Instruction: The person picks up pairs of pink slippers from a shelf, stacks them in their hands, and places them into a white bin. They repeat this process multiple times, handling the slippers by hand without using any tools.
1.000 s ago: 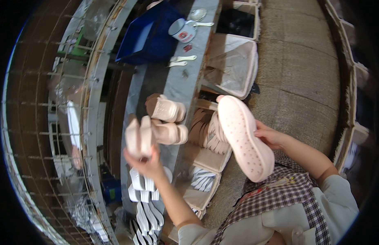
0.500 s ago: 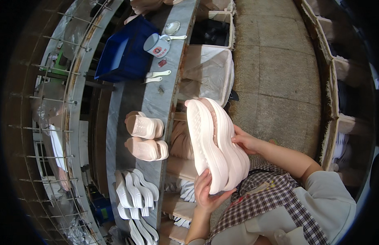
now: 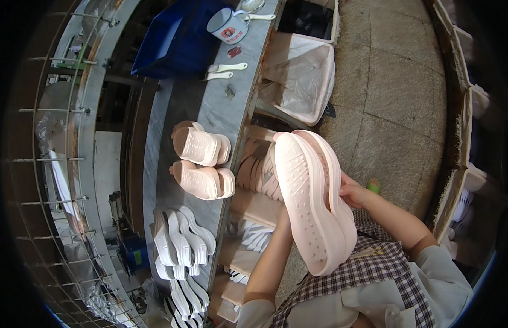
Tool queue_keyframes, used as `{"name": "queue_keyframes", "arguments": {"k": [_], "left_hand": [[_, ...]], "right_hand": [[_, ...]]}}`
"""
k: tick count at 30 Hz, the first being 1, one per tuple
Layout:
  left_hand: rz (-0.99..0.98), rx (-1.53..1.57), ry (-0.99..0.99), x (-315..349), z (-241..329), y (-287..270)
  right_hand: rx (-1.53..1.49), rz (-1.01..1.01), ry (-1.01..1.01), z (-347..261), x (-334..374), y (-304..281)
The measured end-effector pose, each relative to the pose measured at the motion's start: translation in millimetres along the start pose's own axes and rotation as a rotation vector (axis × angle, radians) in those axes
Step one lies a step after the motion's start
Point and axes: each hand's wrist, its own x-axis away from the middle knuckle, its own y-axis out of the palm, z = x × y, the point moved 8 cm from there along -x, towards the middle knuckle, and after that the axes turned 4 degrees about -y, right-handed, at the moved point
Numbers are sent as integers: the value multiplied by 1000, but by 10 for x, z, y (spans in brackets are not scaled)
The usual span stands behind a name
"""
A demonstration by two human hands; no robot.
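Head view, soles: a pair of pale pink shoe soles (image 3: 314,202), thick and long with rounded ends, pressed together flat side to flat side and held upright over the person's lap; the face turned to the camera is matte foam or rubber, dotted with rows of small dimples and crossed by shallow grooves.
Head view, right hand: the right hand (image 3: 353,192) lies against the far side of the soles near their middle, fingers wrapped on the edge and pinching the pair.
Head view, left hand: the left hand (image 3: 283,214) is mostly hidden behind the soles; only the forearm shows, rising from below to their near side, so I cannot tell how its fingers sit.
Head view, bench: a long grey metal bench (image 3: 221,109), smooth and dull, curves up the picture to the left of the soles.
Head view, slippers: two pink slippers (image 3: 202,164) with wide straps lie side by side on the bench, well apart from the held soles.
Head view, insoles: a fan of thin white insoles (image 3: 180,243) overlaps at the bench's near end.
Head view, mug: a white enamel mug (image 3: 228,26) with a red mark stands at the far end.
Head view, bin: a pale, cloth-lined bin (image 3: 303,76) sits on the stone floor beside the bench.
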Motion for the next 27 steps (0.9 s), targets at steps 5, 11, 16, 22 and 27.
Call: {"name": "queue_keyframes", "arguments": {"k": [5,11,16,22,27], "left_hand": [[41,109,-131,-312,-818,-467],[194,103,-84,-791,-1536,-1231],[360,397,27,-1223,-1795,-2240],[925,-973,141,-1461,-807,-3922],[910,-1185,353,-2165,-204,-4832]], "right_hand": [[388,67,96,189,-84,-188],[298,262,79,366,67,-287],[798,403,57,1181,-655,-852],[829,301,1,2363,-2294,-1263],[114,202,199,3848,-3605,-1548]]}}
